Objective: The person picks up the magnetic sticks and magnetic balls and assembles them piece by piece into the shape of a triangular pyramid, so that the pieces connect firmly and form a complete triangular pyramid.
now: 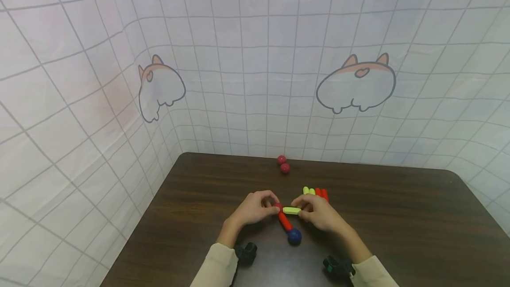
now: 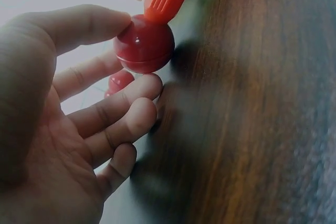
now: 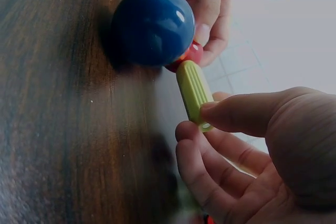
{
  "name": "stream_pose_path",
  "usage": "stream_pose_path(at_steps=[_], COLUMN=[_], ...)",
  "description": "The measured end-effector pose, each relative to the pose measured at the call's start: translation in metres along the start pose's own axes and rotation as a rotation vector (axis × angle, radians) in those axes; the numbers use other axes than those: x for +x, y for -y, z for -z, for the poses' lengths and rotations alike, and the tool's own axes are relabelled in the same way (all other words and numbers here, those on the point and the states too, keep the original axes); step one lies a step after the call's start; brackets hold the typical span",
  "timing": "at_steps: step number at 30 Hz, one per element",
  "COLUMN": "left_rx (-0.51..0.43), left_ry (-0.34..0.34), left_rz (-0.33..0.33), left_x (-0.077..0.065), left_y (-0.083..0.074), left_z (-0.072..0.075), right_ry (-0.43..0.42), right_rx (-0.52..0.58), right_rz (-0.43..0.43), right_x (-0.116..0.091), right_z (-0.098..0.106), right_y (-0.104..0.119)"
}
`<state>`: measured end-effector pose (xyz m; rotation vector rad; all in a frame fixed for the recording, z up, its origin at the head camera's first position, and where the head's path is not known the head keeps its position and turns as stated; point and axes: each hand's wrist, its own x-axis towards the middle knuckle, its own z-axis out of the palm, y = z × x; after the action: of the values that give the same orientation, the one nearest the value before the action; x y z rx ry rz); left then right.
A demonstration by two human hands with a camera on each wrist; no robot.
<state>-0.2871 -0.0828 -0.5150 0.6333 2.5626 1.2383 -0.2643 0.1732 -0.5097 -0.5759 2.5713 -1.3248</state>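
My left hand (image 1: pixel 253 209) pinches a glossy red ball (image 2: pixel 144 45) between thumb and fingers, its other fingers loosely bent beneath. A ridged red rod (image 1: pixel 285 222) runs from that ball toward me to a larger blue ball (image 1: pixel 294 236), the two balls joined by it at its ends. My right hand (image 1: pixel 320 214) grips a short yellow-green ridged rod (image 3: pixel 193 90) by its near end, between thumb and fingers. The free end of this rod points left, right beside the red ball; in the right wrist view it overlaps the ball.
Two loose red balls (image 1: pixel 284 168) lie near the table's back edge. Behind my right hand, yellow-green rods (image 1: pixel 306 191) and red rods (image 1: pixel 324 195) lie side by side. The dark wooden table (image 1: pixel 398 216) backs onto a white gridded cloth (image 1: pixel 255 79).
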Motion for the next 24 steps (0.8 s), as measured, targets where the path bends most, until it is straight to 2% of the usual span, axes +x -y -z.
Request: stream_pose_path(at_steps=[10,24], left_rx=[-0.001,0.003], left_ry=[0.024,-0.018], left_rz=[-0.026,-0.018], left_x=[-0.001,-0.003], left_y=[0.001,0.011], left_z=[0.001,0.01], right_ry=[-0.019,-0.08], right_rx=[-0.016,0.025], right_rz=[0.024,-0.005], right_x=[-0.001,-0.007], right_z=[0.003,0.025], right_y=[-0.001,-0.006])
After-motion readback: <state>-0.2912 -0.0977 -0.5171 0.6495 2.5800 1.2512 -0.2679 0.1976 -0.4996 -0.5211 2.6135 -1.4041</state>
